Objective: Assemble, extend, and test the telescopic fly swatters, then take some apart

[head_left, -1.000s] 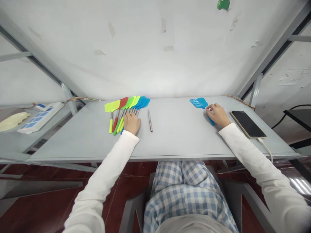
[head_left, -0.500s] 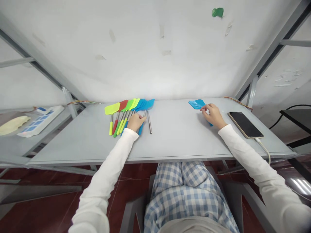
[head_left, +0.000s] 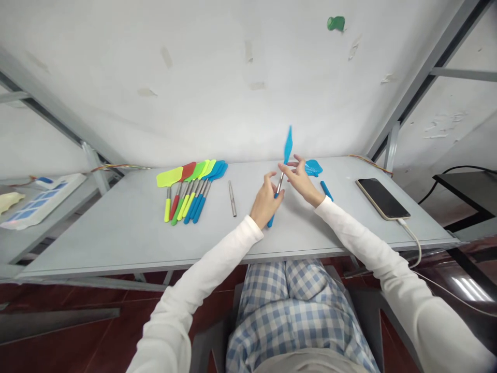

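Observation:
A blue fly swatter (head_left: 288,145) with a metal shaft is raised off the table, its head edge-on to me. My left hand (head_left: 267,201) is closed around the lower shaft near the blue grip. My right hand (head_left: 303,181) pinches the upper shaft just below the head. Beyond the right hand lies a separate blue swatter head (head_left: 313,167), with a loose blue handle (head_left: 326,190) nearer me. Left of my hands rests a bare metal tube (head_left: 232,199). Further left, several yellow, red, green and blue fly swatters (head_left: 190,192) lie in an overlapping row.
A phone (head_left: 382,198) with a white cable lies at the right of the grey table (head_left: 116,233). The white wall (head_left: 217,114) rises directly behind the table. A power strip (head_left: 44,199) sits on the neighbouring surface at left.
My left hand has brought a blue swatter from the row to the middle, now upright. My right hand has left the swatter head and handle at right and moved left onto this swatter.

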`<state>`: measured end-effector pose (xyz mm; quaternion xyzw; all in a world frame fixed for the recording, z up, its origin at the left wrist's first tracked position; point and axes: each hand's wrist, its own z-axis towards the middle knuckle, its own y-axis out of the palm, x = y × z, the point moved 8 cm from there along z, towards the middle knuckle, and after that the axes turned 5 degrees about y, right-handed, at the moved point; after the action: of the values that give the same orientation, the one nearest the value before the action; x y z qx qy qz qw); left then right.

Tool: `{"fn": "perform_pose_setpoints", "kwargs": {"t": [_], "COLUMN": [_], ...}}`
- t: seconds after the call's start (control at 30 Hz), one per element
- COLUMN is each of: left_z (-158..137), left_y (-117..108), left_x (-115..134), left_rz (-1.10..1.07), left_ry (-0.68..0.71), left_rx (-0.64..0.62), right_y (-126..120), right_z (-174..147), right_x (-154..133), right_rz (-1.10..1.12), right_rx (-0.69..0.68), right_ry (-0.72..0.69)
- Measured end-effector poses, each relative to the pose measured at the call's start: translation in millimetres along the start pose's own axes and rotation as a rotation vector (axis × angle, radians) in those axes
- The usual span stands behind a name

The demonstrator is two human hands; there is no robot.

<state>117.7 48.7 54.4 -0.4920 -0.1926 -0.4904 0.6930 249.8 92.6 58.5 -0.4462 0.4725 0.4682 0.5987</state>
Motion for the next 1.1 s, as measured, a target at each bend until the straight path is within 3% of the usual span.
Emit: {"fn": "perform_pose_setpoints", "kwargs": {"t": [0.1, 0.23, 0.33, 0.43, 0.57, 0.8, 0.97, 1.1], "left_z": [-0.2, 11.1, 25.7, 41.6, 45.8, 30.3, 26.6, 28.1], "left_y": [21.7, 44.6, 62.1, 68.4, 73.5, 89.3, 87.7, 82.3], "left_x": [3.9, -10.2, -9.3, -0.2, -5.2, -3.1, -3.7, -20.5], "left_rz": [-0.025, -0.342, -0.760, -1.021, -1.050, -0.999, -0.962, -0.905], "left_ry": [0.052, -0.176, -0.372, -0.391, -0.379, -0.420, -0.470, -0.548], "left_rx": [-0.059, -0.161, -0.243, -0.260, -0.239, -0.369, -0.347, -0.231], "right_y": [-10.2, -24.0, -24.4, -16.3, -8.3, 5.5, 0.5, -19.3], "right_z": [14.7, 23.6, 20.7, 20.2, 27.6, 37.8, 37.4, 30.9], "right_x": [6.7, 10.6, 2.7, -0.2, 19.2, 50.4, 52.5, 40.4], "right_rz": [0.170, 0.266, 0.253, 0.289, 0.436, 0.458, 0.451, 0.254], "right_rx": [0.134, 0.219, 0.175, 0.031, -0.113, -0.214, -0.122, 0.070], "right_ry": [0.078, 0.046, -0.035, -0.017, 0.202, 0.490, 0.464, 0.258]}}
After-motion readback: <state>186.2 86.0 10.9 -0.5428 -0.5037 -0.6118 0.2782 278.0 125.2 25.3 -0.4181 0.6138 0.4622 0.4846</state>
